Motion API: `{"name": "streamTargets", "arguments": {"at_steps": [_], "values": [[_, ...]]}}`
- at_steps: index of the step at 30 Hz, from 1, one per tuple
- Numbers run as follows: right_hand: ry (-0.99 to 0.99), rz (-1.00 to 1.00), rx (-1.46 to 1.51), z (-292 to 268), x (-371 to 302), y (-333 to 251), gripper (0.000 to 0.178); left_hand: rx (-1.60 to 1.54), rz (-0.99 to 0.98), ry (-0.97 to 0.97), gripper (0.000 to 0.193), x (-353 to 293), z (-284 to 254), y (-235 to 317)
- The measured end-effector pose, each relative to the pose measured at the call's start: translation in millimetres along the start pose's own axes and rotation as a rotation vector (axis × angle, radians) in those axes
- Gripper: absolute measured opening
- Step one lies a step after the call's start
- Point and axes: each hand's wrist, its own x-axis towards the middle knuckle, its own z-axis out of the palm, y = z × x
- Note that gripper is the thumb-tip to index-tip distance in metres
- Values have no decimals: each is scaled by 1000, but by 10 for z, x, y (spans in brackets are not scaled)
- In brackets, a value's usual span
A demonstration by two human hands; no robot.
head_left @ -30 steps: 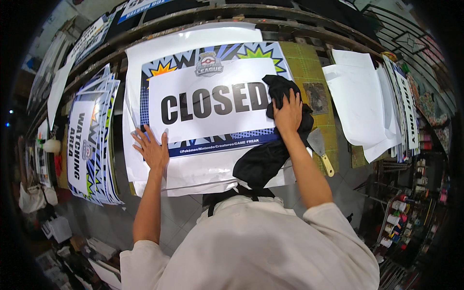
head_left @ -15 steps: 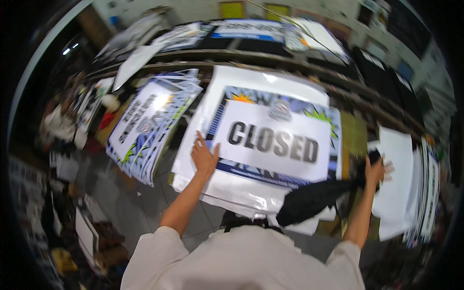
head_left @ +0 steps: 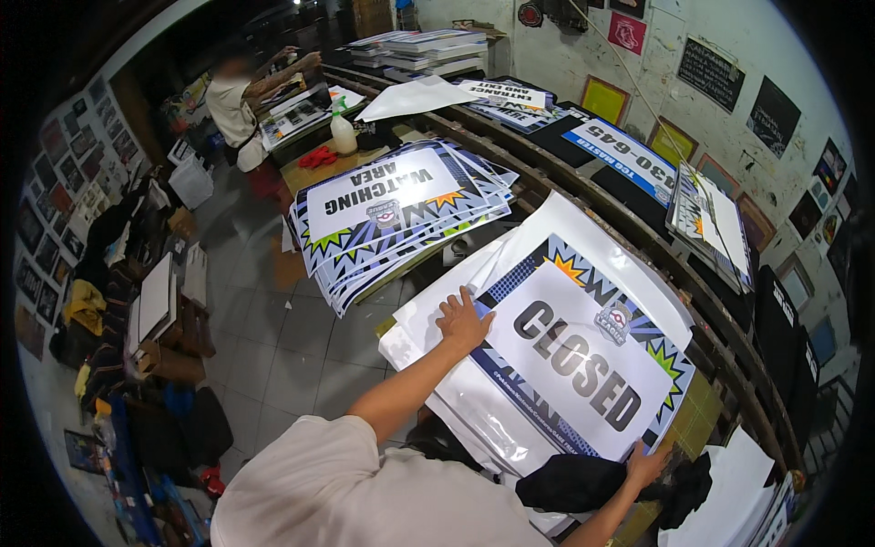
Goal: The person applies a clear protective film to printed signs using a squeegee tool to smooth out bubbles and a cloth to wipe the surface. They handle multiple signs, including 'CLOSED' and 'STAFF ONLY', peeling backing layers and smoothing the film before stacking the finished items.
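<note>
A printed sign (head_left: 583,365) with bold dark lettering on a white panel, framed in blue with orange and green starbursts, lies on larger white glossy sheets (head_left: 556,219). My left hand (head_left: 465,324) rests flat on its left edge, fingers spread. At the sign's lower right corner is my right hand (head_left: 645,467), thumb and forefinger apart, touching the corner. Black cloth (head_left: 574,481) lies under the right wrist and shows again beyond that hand.
Fanned similar signs (head_left: 401,210) lie to the left, near a spray bottle (head_left: 343,135) and red cloth (head_left: 318,157). More boards (head_left: 620,159) stand along the rail behind. White sheets (head_left: 729,492) are at lower right. Another person (head_left: 232,109) works at far left.
The view has swung left, bringing the other person into sight. My right hand has come off the black cloth to the sign's corner. My left hand stays at the left edge.
</note>
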Motion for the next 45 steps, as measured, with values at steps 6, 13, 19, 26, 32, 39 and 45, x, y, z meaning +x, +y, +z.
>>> {"name": "streamTargets", "arguments": {"at_steps": [6, 13, 19, 26, 32, 39, 45], "values": [[23, -82, 139, 143, 256, 278, 87, -40, -30, -23, 82, 162, -29, -151], [-59, -33, 127, 28, 252, 153, 87, -52, 15, 50, 68, 123, 81, -178], [-77, -73, 121, 66, 328, 236, 84, -29, -50, -108, 85, 247, -35, -142], [-76, -56, 88, 2, 244, 160, 89, -158, -114, -370, 92, 479, -173, -250], [-68, -76, 93, 91, 353, 258, 93, -195, -59, -365, 86, 565, -212, -293], [-206, -134, 238, 65, 394, 275, 91, -692, 160, -774, 46, 492, -1071, -403], [-158, -313, 379, 253, 602, 678, 76, -809, 387, -742, 44, 77, -1924, 380]]}}
